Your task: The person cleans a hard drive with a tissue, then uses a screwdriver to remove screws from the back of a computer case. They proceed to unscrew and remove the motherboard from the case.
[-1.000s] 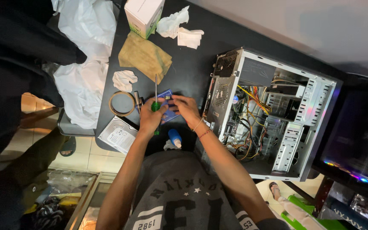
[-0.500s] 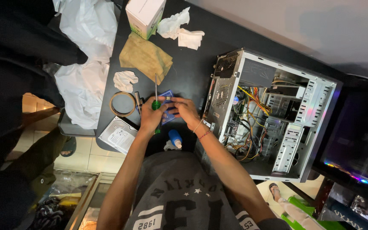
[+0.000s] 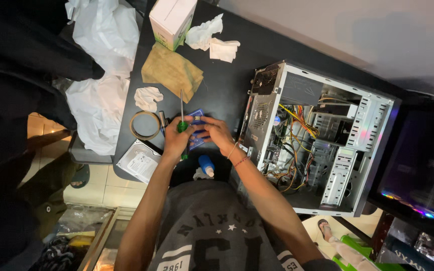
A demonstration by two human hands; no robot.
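Note:
My left hand (image 3: 176,141) grips a green-handled screwdriver (image 3: 182,116) whose metal shaft points away from me over the black table (image 3: 227,85). Right beside it, my right hand (image 3: 217,134) holds a small blue flat part (image 3: 197,116) with its fingers on the part's near side. Both hands meet at the table's front edge, just left of an open computer case (image 3: 317,135) lying on its side with wires and drive bays exposed.
A tape roll (image 3: 144,125), a hard drive (image 3: 139,161), a crumpled tissue (image 3: 148,96), a tan cloth (image 3: 173,73), a white-and-green box (image 3: 172,20) and more tissues (image 3: 212,40) lie on the table. A small blue-capped bottle (image 3: 206,165) stands near my chest. White plastic bags (image 3: 99,75) hang at the left.
Both hands stay together at the same spot. The fingers of my right hand have shifted slightly on the blue part.

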